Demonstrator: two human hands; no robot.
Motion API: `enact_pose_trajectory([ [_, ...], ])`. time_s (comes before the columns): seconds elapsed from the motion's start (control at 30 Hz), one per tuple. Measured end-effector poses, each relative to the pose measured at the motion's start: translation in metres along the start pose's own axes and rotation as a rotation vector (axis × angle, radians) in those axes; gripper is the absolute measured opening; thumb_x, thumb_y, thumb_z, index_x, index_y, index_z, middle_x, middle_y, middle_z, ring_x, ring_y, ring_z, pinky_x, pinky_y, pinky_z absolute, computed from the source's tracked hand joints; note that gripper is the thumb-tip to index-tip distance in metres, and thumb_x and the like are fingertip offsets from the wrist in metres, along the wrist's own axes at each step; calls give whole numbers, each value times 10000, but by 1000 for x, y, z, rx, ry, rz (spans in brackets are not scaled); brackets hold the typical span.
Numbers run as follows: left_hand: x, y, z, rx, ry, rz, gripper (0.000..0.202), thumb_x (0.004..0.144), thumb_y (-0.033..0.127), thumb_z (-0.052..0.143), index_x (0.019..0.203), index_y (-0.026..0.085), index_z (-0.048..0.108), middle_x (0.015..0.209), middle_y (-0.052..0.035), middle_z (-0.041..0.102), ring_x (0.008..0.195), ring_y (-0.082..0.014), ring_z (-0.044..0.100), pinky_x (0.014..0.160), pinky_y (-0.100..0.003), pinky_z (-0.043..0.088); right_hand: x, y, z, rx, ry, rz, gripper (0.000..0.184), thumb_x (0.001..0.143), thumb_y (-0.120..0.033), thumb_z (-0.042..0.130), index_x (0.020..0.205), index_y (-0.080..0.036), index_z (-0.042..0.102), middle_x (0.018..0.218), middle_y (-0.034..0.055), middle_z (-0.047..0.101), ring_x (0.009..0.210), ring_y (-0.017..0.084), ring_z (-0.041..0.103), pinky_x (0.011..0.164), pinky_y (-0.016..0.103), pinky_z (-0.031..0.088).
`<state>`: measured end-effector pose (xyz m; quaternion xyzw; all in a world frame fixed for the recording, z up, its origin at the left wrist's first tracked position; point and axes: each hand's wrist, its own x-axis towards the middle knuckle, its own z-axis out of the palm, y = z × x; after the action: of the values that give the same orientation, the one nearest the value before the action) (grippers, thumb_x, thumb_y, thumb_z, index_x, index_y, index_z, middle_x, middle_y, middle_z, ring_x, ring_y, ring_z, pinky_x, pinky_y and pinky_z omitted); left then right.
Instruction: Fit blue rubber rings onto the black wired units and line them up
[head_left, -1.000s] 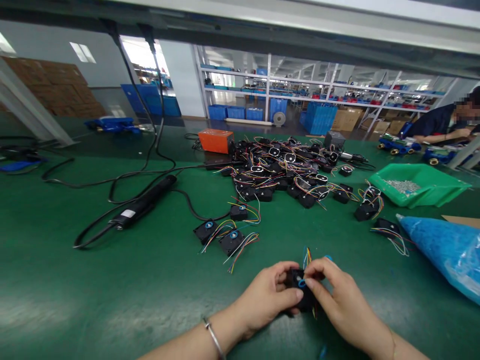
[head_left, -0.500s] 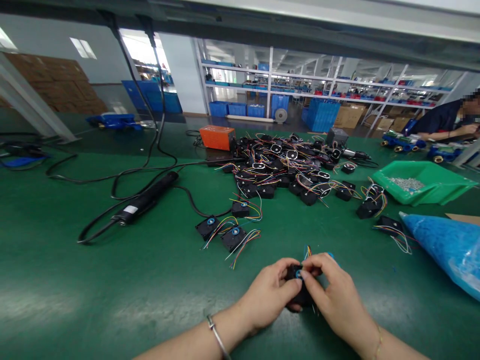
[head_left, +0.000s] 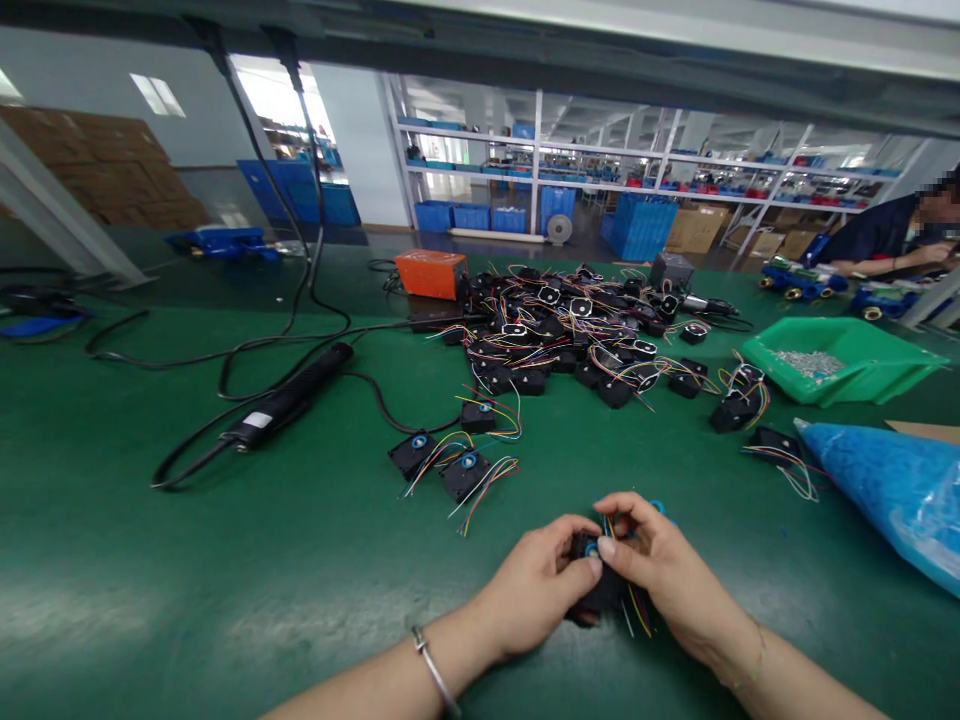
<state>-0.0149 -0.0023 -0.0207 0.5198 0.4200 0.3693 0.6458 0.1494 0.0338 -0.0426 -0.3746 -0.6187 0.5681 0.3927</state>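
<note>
The smooth green desk (head_left: 300,570) is shining in the light; the crinkly blue plastic bag (head_left: 892,490) is lying at the right; the hard green bin (head_left: 862,385), with its slanting sides, is holding tiny grey bits; the left hand (head_left: 525,590) is still keeping its fingers and thumb clamped on a black box (head_left: 600,595); the right hand (head_left: 675,570) is changing its grip, with its first finger now standing apart from its thumb, unlike the pinch of a second ago; its other fingers are hiding, so I cannot tell if they are holding anything; the blocky, dull box is sitting between both hands; thin, bendy wires (head_left: 640,608) are poking out below the right hand; the round blue ring (head_left: 591,550), leaning before, is now lying flatter on the box, by the right thumb.
</note>
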Motion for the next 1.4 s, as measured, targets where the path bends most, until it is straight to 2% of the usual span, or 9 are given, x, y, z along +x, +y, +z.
enact_pose_trajectory([
  [0.23,1,-3,-5,-68,62,-25,306,801,321,528,1038,149,440,830,-17,487,680,-129,527,539,-249,499,25,-3,-65,-218,318,-90,347,807,-463,567,1011,-183,558,896,42,554,833,190,501,742,296,391],
  [0.4,1,2,-13,89,136,6,322,828,434,476,1007,167,466,743,0,493,638,-136,511,529,-240,455,45,23,-101,-453,367,-133,338,824,-459,502,996,-174,564,864,60,601,800,214,558,740,340,438],
  [0.63,14,23,-77,877,441,197,295,887,415,378,1008,212,553,893,-30,596,863,-208,531,791,-348,388,111,24,-84,-582,420,-232,375,769,-421,542,1047,-171,559,922,74,593,827,230,561,771,364,464],
  [0.77,15,24,-103,1103,538,272,360,900,388,344,922,153,615,889,-85,584,902,-244,518,853,-401,364,167,11,-63,-660,506,-252,604,659,-358,668,1192,-140,486,1133,146,494,1073,312,456,948,452,353],
  [0.87,11,22,-108,1128,569,316,394,916,364,315,939,121,624,914,-107,570,927,-248,508,883,-411,369,185,3,-55,-661,545,-230,543,674,-312,652,1153,-103,503,1099,170,503,1069,321,460,956,470,335],
  [1.03,-1,19,-93,1255,758,412,378,886,200,337,1206,119,522,1166,-130,506,1072,-286,415,956,-462,337,148,-4,-45,-577,472,-215,471,730,-367,608,1121,-128,497,1041,125,544,954,271,534,888,437,402],
  [1.13,-11,15,-64,1191,702,530,363,884,204,378,1215,193,527,1252,-99,479,1141,-303,359,994,-492,284,93,-6,-24,-477,346,-200,536,759,-443,591,1186,-165,422,1000,81,556,838,217,572,754,357,479],
  [1.23,-17,2,-29,706,464,544,413,897,329,440,1292,212,414,1310,-90,429,1209,-252,354,1050,-425,279,33,-7,9,-318,212,-212,513,778,-412,600,1184,-187,383,1042,78,538,911,205,548,797,336,460],
  [1.4,-12,-19,-4,-46,268,245,552,855,437,491,1281,143,301,1266,-141,440,1179,-248,428,1032,-406,330,-19,-10,40,-248,11,-201,404,780,-282,580,1142,-183,430,946,50,547,810,181,542,731,317,459],
])
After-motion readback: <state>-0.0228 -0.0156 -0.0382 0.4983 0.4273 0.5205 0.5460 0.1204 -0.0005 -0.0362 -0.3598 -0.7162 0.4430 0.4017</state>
